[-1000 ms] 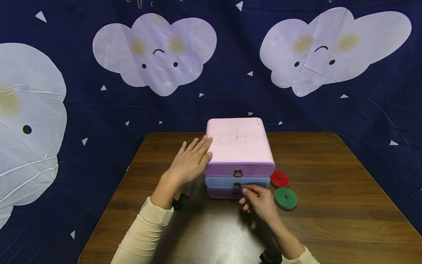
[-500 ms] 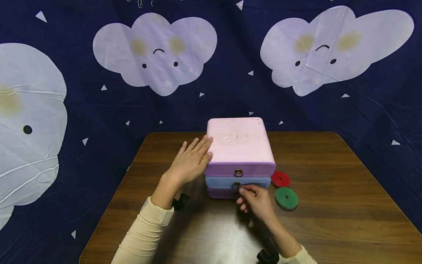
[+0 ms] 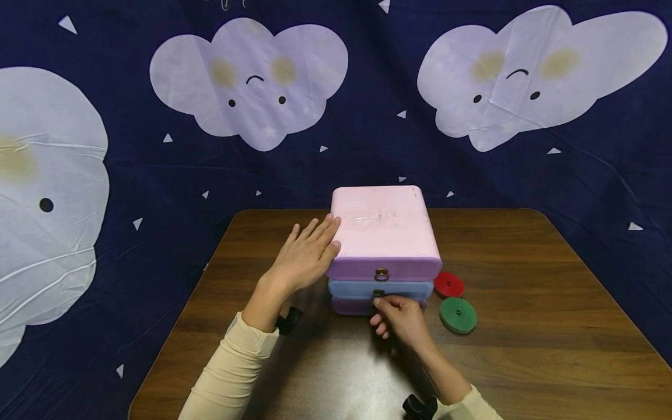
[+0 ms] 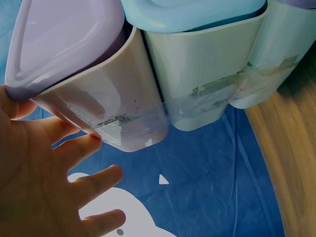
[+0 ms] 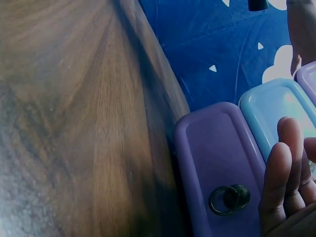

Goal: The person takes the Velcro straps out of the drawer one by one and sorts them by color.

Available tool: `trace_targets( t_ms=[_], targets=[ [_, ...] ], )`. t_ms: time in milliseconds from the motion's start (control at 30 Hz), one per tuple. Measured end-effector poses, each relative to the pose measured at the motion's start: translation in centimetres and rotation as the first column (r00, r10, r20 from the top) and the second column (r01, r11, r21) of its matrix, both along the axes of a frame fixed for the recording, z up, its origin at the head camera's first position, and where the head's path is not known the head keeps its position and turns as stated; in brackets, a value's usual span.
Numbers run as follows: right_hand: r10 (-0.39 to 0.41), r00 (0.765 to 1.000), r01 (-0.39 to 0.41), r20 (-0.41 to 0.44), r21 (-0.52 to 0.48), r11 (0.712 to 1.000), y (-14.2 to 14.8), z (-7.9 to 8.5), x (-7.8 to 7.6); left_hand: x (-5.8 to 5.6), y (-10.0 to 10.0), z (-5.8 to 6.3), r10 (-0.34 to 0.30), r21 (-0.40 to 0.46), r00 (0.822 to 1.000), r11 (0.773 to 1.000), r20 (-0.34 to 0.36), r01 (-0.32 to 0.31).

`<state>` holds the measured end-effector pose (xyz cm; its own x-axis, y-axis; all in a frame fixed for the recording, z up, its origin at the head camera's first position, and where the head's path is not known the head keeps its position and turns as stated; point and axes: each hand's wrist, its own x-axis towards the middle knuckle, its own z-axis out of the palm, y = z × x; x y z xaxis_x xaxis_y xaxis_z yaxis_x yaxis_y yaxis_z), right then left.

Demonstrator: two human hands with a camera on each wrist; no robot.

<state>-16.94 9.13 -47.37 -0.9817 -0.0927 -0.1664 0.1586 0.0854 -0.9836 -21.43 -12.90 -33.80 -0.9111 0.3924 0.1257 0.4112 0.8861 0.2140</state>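
Observation:
A small stacked drawer box (image 3: 385, 224) with a pink top stands on the table, its upper front purple, the middle drawer (image 3: 346, 289) light blue and the bottom drawer (image 3: 349, 307) purple. My left hand (image 3: 303, 256) rests against the box's upper left side, fingers spread; the left wrist view shows these fingers (image 4: 81, 153) along the casing. With thumb and forefinger my right hand (image 3: 406, 322) pinches the ring pull (image 3: 378, 293) of the blue drawer. The bottom drawer's brass ring (image 5: 223, 200) hangs free beside my other fingers (image 5: 277, 173).
Just right of the box lie a red disc (image 3: 449, 284) and a green disc (image 3: 458, 315), both flat on the wooden table (image 3: 535, 326). A dark blue cloth (image 3: 378, 128) with printed clouds hangs behind the table's far edge.
My right hand has shifted slightly left, its thumb and forefinger coming onto the blue drawer's ring pull. The left hand stays against the box.

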Motion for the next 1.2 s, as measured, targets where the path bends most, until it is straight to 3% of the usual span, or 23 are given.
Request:
trace_targets(
  t_ms=[600, 1200],
  targets=[
    [0.042, 0.997, -0.036, 0.059, -0.098, 0.995, -0.59, -0.22, -0.36, -0.04, 0.16, -0.01, 0.000, 0.001, 1.000, 1.000, -0.001, 0.000],
    [0.040, 0.999, -0.038, 0.024, -0.087, 0.995, -0.55, -0.24, -0.08, -0.04, 0.10, -0.04, 0.001, -0.004, 1.000, 1.000, -0.004, -0.001]
  ],
)
